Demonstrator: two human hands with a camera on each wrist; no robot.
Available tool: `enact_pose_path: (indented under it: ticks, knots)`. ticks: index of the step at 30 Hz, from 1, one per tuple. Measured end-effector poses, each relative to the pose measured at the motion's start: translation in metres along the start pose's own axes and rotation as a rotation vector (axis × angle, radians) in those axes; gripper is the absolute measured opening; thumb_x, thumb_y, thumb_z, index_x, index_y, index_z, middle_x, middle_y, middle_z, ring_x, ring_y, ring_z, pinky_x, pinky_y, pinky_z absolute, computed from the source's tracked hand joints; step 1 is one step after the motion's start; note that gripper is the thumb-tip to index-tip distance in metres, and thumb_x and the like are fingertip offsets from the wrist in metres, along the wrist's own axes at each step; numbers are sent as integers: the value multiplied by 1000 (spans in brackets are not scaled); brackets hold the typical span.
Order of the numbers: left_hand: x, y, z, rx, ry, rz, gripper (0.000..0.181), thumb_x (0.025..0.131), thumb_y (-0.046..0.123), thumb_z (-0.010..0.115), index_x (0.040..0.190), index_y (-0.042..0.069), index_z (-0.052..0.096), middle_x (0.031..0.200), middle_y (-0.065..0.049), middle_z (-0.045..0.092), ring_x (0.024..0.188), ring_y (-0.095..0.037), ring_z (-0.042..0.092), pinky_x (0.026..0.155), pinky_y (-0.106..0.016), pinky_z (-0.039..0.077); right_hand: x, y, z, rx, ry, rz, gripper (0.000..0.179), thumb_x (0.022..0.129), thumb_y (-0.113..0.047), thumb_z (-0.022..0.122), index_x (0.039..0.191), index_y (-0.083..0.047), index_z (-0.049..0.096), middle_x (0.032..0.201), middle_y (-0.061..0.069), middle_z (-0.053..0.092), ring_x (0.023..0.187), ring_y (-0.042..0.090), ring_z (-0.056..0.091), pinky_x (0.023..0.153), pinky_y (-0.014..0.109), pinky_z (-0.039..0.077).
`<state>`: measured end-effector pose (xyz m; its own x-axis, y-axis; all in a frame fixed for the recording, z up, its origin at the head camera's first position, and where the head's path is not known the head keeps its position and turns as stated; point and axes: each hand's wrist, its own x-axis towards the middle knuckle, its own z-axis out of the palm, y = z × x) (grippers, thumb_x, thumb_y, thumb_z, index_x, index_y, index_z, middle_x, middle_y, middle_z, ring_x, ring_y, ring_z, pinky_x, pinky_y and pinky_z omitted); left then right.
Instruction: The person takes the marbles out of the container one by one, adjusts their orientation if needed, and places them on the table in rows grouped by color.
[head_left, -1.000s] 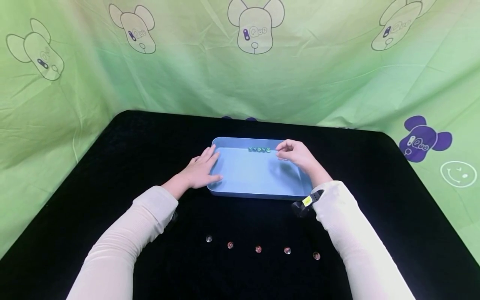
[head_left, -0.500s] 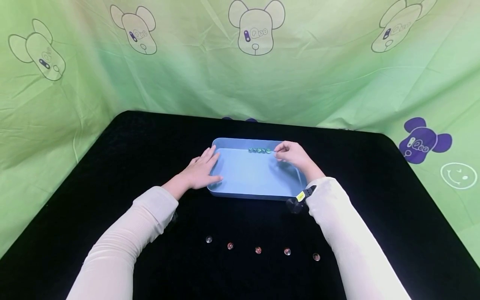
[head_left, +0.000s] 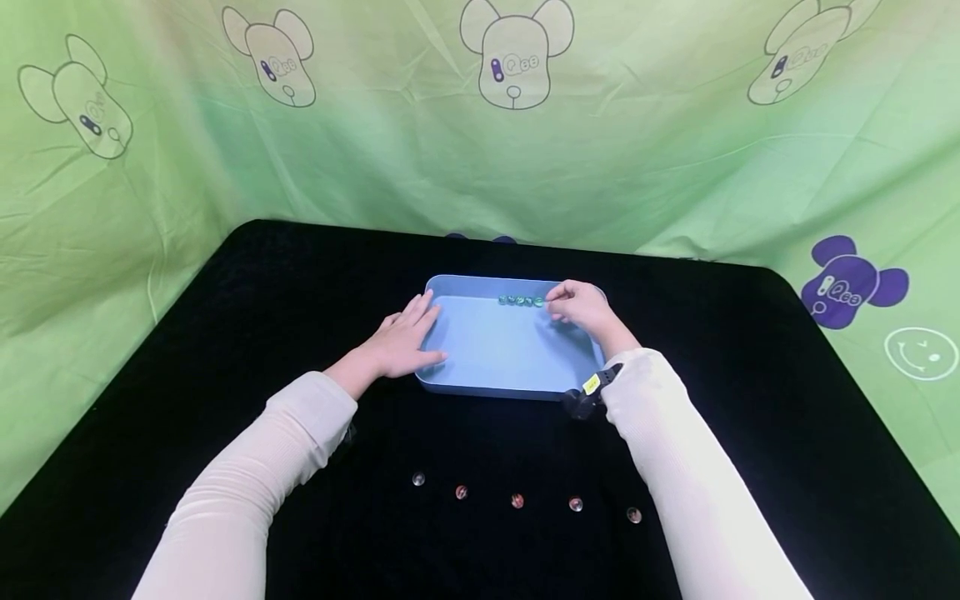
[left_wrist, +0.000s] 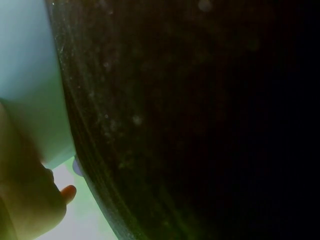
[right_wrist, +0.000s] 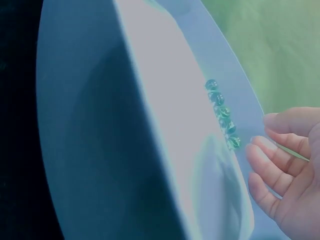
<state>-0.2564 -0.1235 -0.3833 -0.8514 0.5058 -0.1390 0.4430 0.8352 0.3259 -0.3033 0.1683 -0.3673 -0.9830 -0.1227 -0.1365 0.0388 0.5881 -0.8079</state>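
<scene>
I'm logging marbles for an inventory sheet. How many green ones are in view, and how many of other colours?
Green marbles, in a row in the tray: 5
Other marbles, clear or reddish, spaced out on the black table: 5
Total: 10

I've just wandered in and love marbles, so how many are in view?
10: five green marbles sit along the far wall of the tray; five others lie in a spaced row on the black table, nearer the camera. The right hand could hide more.
</scene>
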Motion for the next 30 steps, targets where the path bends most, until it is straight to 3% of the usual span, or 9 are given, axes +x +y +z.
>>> enact_pose_path:
  ticks: [19,30]
  knots:
    - [3,-3,2,16,3,1,79,83,52,43,139,7,10,144,-6,-9,129,-21,-7,98,-45,11,14,-4,3,58,25,70,24,79,-4,55,101,6,53,75,2,55,61,8,52,61,23,41]
    - [3,-3,2,5,8,1,78,83,51,43,139,8,10,144,-7,-8,129,-20,-9,98,-46,11,20,-2,7,41,36,104,27,81,-3,52,107,5,56,88,10,54,60,8,51,58,22,40]
